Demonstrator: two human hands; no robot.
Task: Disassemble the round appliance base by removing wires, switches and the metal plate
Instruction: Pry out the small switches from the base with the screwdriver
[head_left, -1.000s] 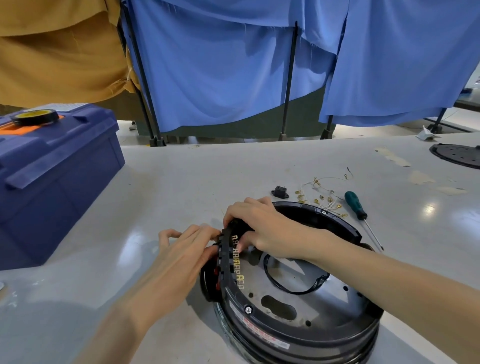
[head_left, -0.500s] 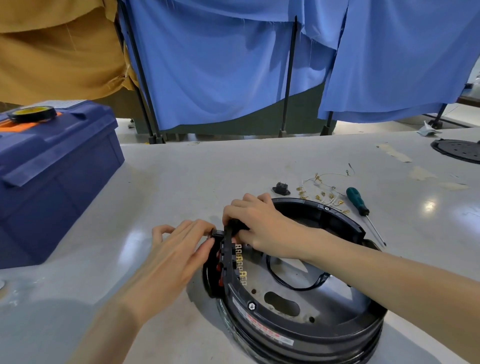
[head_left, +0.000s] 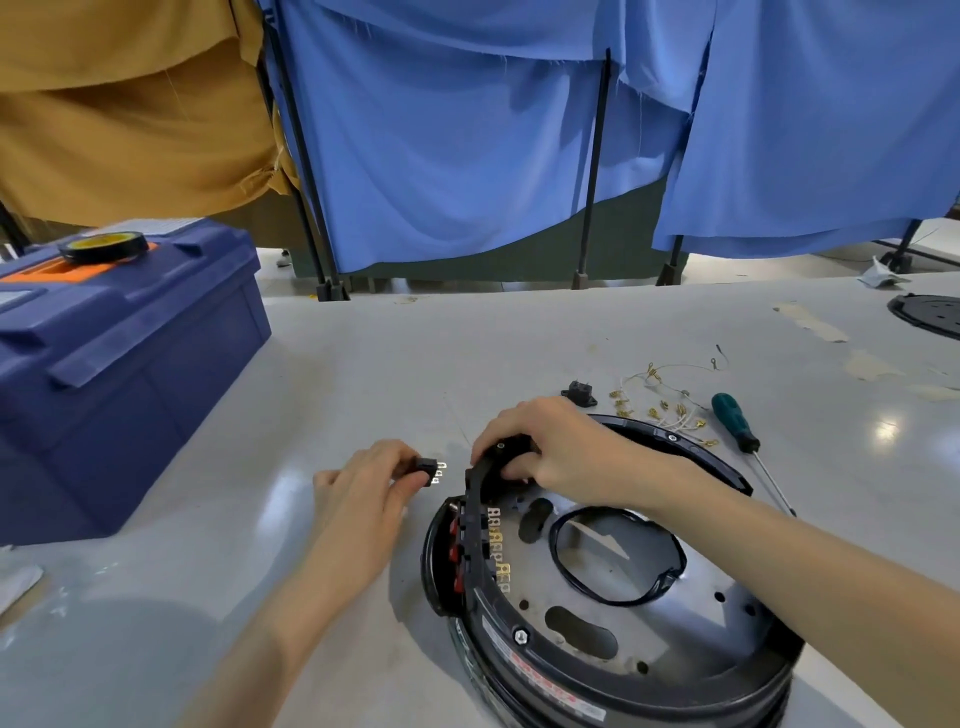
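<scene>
Black plastic forms the small switch (head_left: 428, 470) that we pinch in the left hand (head_left: 363, 488). Its grip is closed on the switch body between thumb and fingers, with the metal terminals pointing toward the round base (head_left: 545, 675). The switch sits clear of the base, just beside its left rim, above the desk (head_left: 363, 364). The right hand (head_left: 550, 447) curls its grip over the upper-left section of the rim. The base itself rests on the desk in front of us, open side up.

We judge the step in hand to be switch removal. One unit is out, and red switches (head_left: 456, 556) sit in the side panel with their terminals (head_left: 498, 545) showing inside. A black wire loop (head_left: 675, 545) lies on the metal plate (head_left: 717, 613), which is seated in the base. The next move calls for setting the loose switch down near the black part (head_left: 579, 393), wire bundle (head_left: 670, 405) and screwdriver (head_left: 735, 421) beyond the base. We then press the next switch outward while the right hand holds the rim firm.

Containers: one blue toolbox (head_left: 119, 364) stands at left, lid closed, contents not visible. A tape roll (head_left: 103, 245) lies on its lid.
</scene>
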